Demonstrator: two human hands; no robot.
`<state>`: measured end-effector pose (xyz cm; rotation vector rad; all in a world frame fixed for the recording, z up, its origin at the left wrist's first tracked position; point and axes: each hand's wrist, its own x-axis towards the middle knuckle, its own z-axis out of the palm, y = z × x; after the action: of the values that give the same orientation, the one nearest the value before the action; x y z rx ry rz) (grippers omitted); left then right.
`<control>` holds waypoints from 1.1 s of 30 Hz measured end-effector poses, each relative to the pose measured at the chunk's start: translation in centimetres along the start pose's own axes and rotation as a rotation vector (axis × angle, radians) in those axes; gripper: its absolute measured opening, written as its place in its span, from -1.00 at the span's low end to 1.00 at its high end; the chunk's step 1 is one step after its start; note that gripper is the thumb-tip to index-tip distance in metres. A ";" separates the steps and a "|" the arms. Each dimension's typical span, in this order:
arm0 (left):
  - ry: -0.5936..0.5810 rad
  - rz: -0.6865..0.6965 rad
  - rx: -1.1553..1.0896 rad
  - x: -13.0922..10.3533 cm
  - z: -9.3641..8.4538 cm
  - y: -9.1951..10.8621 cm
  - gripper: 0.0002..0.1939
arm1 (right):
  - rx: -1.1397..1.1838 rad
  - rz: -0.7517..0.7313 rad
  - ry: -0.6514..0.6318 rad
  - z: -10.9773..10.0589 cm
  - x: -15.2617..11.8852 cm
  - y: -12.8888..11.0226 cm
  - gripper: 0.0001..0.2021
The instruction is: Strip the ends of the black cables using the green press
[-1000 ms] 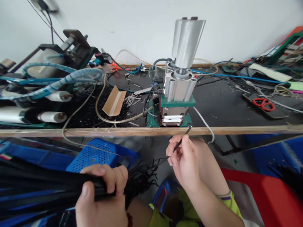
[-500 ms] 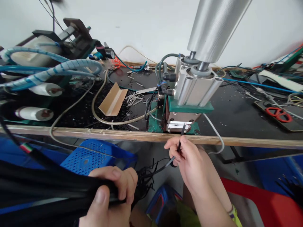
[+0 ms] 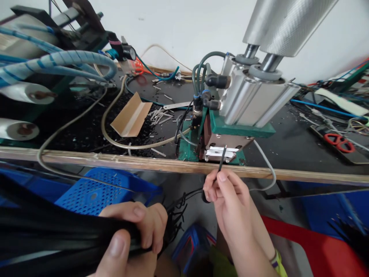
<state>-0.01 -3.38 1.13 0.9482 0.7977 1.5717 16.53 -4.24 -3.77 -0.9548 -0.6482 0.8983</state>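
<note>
My left hand is wrapped round a thick bundle of black cables at the lower left. Between the thumb and fingers of my right hand is a thin black cable, its end pointing up. That end is in front of the bright metal jaws at the foot of a pneumatic machine; whether it touches them I cannot tell. Loose black cable ends hang between my two hands.
A folded cardboard piece and grey offcuts lie on the black bench. Red-handled scissors are at the right. Below the bench edge stand a blue perforated stool and a red stool.
My right hand's fingers have closed more tightly together round the cable, lower than the jaws. The view has shifted slightly closer to the machine. My left hand keeps its grip on the bundle.
</note>
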 end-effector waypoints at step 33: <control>-0.077 -0.070 -0.088 -0.1 -0.9 -0.9 -0.83 | 0.158 -0.063 -0.052 1.1 2.4 -1.2 -0.49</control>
<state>-0.42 -3.31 -0.06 0.9026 0.6953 1.4884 17.19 -2.05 -2.03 -0.7682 -0.6384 0.9071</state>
